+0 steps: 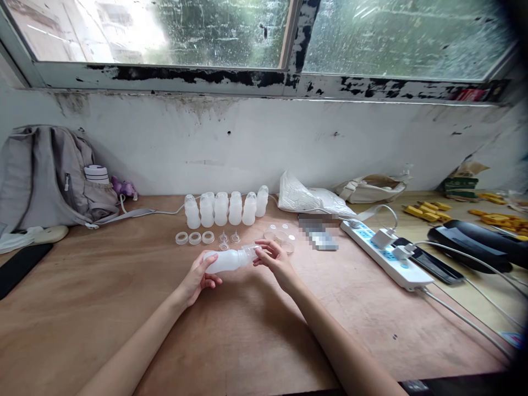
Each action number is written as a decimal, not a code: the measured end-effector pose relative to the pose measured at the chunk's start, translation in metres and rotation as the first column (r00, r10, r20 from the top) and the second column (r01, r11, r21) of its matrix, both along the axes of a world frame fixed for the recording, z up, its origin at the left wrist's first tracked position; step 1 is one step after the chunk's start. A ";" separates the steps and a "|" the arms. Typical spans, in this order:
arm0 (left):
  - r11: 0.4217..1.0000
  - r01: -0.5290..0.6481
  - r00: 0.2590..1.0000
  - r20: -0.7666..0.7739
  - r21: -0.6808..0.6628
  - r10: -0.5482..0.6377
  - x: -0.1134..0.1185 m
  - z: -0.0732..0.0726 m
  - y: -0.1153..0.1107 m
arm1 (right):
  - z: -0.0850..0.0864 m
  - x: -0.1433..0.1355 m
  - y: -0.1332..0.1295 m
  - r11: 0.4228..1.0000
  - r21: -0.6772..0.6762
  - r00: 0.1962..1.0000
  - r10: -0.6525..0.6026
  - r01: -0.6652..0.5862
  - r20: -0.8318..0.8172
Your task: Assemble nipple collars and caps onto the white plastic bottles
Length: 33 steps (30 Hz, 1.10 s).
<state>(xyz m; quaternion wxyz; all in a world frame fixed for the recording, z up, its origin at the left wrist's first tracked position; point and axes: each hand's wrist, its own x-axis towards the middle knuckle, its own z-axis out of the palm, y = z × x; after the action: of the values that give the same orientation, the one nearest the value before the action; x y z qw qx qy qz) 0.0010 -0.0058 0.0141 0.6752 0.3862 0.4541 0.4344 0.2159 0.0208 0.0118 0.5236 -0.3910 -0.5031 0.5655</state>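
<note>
Bare forearms point(142, 333) reach over the near part of the bench point(231, 352), ending in two hands that share one frosted bottle point(223, 262). It lies roughly sideways in front of the other parts, its clear cap point(248, 253) turned to the right; whether it touches the wood cannot be told. On the left hand point(196, 279), thumb and fingers are wrapped around the body near the base, while the right hand point(279, 266) has its fingers closed narrowly about the cap's outer end, though how firmly they press does not show. Behind, a group of standing bottles point(221, 210) already wear clear tops, so those look finished. What appears left sits loose before them: three white rings point(194, 238), a few clear teats point(235, 237), and, to the right, some small discs point(291, 237) and transparent covers point(289, 248). Judging by the standing group against these few spares, the work seems well past halfway, with the bottle in hand near completion; whether its cap is fully seated is too fine to see.
</note>
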 end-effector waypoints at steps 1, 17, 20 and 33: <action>1.000 -0.023 0.999 -0.023 0.006 0.023 0.000 -0.003 0.001 | 0.000 -0.001 -0.001 1.000 0.003 1.000 0.005 -0.005 0.009; 0.969 -0.205 0.975 -0.052 0.135 0.214 0.006 -0.011 0.000 | -0.008 -0.012 -0.005 0.996 -0.071 0.999 0.047 -0.045 0.024; 0.969 -0.203 0.975 -0.062 0.137 0.213 0.005 -0.010 0.001 | -0.007 -0.012 -0.005 0.996 -0.083 0.998 0.048 -0.045 0.029; 0.985 -0.063 0.978 -0.185 0.164 0.093 0.019 -0.013 -0.013 | -0.004 -0.022 -0.019 0.950 -0.224 0.975 0.202 -0.219 -0.096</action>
<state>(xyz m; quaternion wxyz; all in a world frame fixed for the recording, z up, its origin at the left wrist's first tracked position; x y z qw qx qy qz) 0.0204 -0.0184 0.0008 0.5783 0.4599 0.4962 0.4559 0.1939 0.0014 0.0077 0.4286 -0.3734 -0.4530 0.6868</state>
